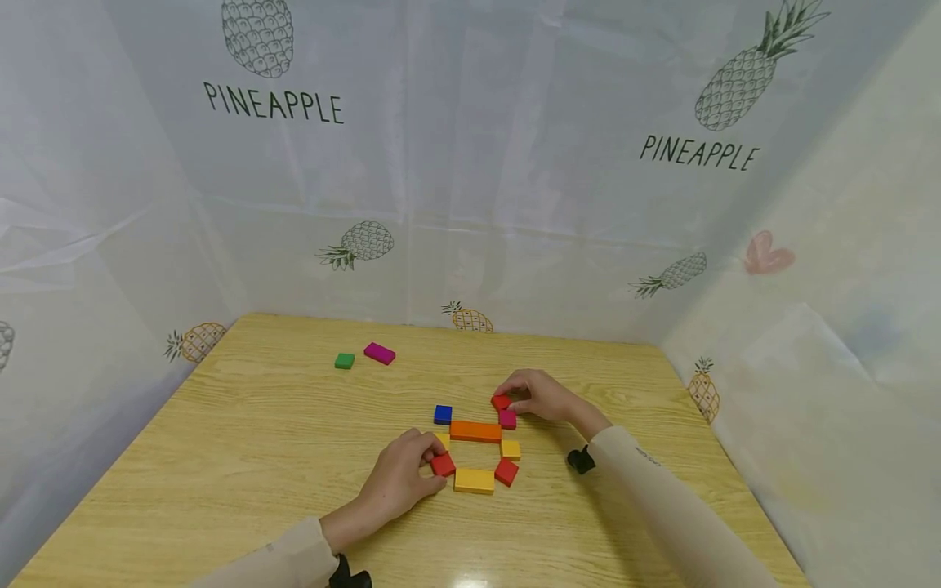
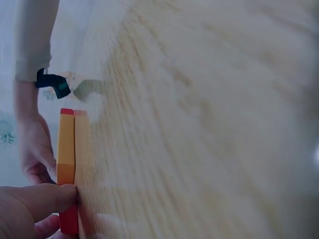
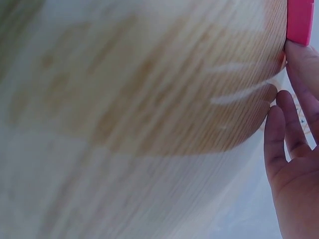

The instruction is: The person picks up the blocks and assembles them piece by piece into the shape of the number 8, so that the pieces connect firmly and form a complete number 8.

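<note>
Small coloured wooden blocks form a ring on the wooden table. At the ring's lower left, my left hand [image 1: 400, 478] pinches a red block [image 1: 443, 465] between thumb and fingers. The left wrist view shows that thumb against the red block [image 2: 69, 221], beside the end of a yellow block [image 2: 65, 149]. My right hand [image 1: 542, 395] holds another red block [image 1: 501, 402] at the upper right, just beyond a magenta block [image 1: 507, 420]. In the right wrist view a pink block [image 3: 300, 20] stands by the fingertips; the red one is hidden there.
An orange bar [image 1: 475, 432] crosses the ring, with a blue block [image 1: 443, 415] at its upper left. A small yellow block [image 1: 510, 450] and a red block [image 1: 506, 472] line the right side. Farther back lie a green block [image 1: 344, 361] and a purple block [image 1: 379, 354].
</note>
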Demonstrator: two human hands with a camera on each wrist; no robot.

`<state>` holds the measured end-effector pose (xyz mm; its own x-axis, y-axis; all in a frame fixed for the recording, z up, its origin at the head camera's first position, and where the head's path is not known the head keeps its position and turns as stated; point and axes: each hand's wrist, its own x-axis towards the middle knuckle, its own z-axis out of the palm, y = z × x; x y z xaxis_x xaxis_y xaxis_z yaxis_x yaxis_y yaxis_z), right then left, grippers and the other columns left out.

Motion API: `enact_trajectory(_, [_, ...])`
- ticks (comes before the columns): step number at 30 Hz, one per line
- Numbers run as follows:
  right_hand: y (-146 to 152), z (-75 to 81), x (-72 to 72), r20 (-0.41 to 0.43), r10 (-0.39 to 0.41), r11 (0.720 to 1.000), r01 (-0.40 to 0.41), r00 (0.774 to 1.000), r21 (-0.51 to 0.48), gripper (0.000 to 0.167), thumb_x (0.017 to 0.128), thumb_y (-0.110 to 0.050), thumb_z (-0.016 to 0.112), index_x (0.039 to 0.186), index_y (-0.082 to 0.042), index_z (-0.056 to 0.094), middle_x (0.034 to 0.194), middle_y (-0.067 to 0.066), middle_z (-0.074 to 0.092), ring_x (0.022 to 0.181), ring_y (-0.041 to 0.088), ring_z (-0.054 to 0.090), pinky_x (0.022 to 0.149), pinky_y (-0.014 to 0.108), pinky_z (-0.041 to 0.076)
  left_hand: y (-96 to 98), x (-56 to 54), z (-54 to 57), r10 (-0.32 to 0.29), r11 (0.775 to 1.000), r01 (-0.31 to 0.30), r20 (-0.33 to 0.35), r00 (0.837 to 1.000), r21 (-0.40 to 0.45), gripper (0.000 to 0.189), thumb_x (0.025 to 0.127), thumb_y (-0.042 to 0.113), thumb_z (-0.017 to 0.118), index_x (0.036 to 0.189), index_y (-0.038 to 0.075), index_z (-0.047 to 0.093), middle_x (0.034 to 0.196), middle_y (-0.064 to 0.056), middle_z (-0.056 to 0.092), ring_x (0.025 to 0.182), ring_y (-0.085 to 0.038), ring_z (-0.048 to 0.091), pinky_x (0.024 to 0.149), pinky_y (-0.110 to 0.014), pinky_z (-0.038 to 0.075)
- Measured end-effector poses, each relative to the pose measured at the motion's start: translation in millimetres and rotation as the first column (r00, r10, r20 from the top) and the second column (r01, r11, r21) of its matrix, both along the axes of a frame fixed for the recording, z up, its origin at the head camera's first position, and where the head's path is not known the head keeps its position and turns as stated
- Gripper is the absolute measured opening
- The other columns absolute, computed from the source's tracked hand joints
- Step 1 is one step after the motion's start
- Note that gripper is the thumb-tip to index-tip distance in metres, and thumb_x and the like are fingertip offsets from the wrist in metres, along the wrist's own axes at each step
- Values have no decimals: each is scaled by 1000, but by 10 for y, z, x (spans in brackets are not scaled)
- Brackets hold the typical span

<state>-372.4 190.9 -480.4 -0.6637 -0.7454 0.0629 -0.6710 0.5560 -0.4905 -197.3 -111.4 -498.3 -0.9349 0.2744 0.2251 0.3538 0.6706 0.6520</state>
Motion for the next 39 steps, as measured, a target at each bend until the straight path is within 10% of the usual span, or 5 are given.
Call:
enact_trajectory(27, [-13, 7, 10, -27, 12, 1000, -12, 1000, 7, 32, 96, -6, 77, 128, -10, 76, 122, 6, 72, 112, 25, 66, 102, 45, 54, -135, -46, 116, 29, 999, -29, 4, 1000, -21, 36, 81, 16, 94, 109, 15, 72, 94, 3, 59, 81, -12, 52, 71, -26, 46])
enact_trajectory(39, [-10, 21, -7, -17, -5, 1000, 5, 1000, 30, 32, 96, -8, 78, 128, -13, 76, 124, 5, 71, 115, 24, 65, 105, 46, 53, -764, -586, 500, 71, 993, -77, -64, 995, -90, 38, 90, 17, 87, 124, 12, 71, 112, -7, 68, 102, -27, 67, 88, -47, 57])
